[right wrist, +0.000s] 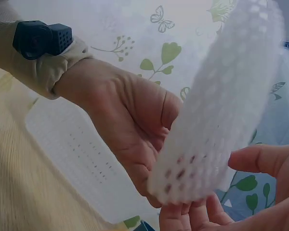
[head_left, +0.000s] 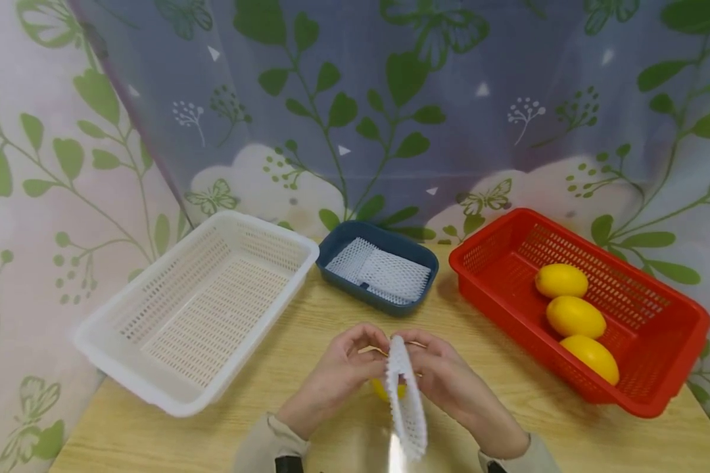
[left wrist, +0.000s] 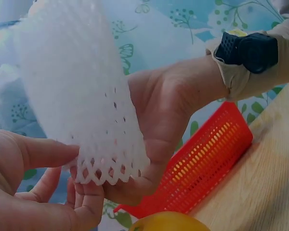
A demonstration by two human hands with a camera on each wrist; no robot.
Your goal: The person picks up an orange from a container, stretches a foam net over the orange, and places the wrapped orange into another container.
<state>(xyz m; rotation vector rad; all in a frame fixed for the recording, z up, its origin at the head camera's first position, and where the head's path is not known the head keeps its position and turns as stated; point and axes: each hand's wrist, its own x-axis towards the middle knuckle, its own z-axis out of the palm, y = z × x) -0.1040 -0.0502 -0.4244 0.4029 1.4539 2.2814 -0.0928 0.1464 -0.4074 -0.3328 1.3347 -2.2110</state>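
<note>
A white foam fruit net, shaped like a sleeve, hangs between my two hands in front of me. My left hand pinches it near its upper end, the thumb lying along its latticed edge. From the other side my right hand holds the same end, its thumb against the net. Below the hands, a yellow lemon shows on the table, partly hidden by the net and fingers.
The red basket at right holds three lemons. At the back middle, a dark blue tray contains flat white foam nets. A white basket stands at left. Behind the wooden table hangs a leaf-patterned cloth.
</note>
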